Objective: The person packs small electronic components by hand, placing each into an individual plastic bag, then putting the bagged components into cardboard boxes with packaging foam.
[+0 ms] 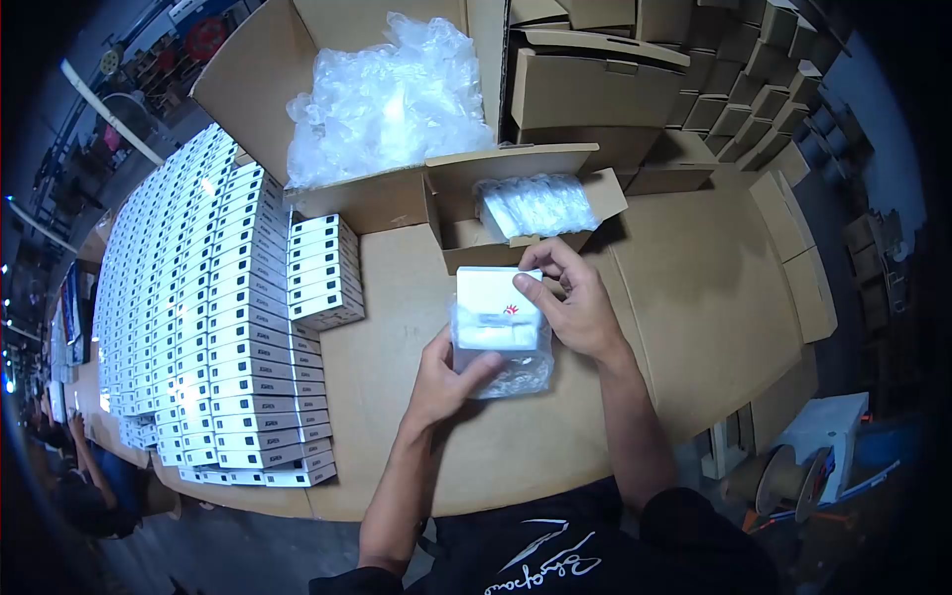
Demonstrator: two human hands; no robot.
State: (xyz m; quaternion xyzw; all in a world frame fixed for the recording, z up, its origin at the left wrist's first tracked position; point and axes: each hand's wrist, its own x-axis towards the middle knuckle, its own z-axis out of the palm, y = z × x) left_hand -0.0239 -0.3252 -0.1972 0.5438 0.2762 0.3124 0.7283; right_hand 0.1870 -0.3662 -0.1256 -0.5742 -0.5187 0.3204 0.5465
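A white box [498, 295] with a red mark sits partly inside a clear bubble bag [526, 375], its top end sticking out. My left hand [446, 379] holds the bag from the lower left, thumb lying across its front. At the upper right corner of the box, my right hand [575, 302] pinches with thumb and forefinger. Just beyond my hands stands an open brown carton [451, 260] with bubble-wrapped items [540, 206] inside.
Tall stacks of white boxes [213, 327] fill the left side, beside a shorter stack [322, 268]. A large carton [248, 89] holds bubble bags [397, 99]. Brown cartons [595, 89] stand behind. Another person's hand [76, 426] shows at far left.
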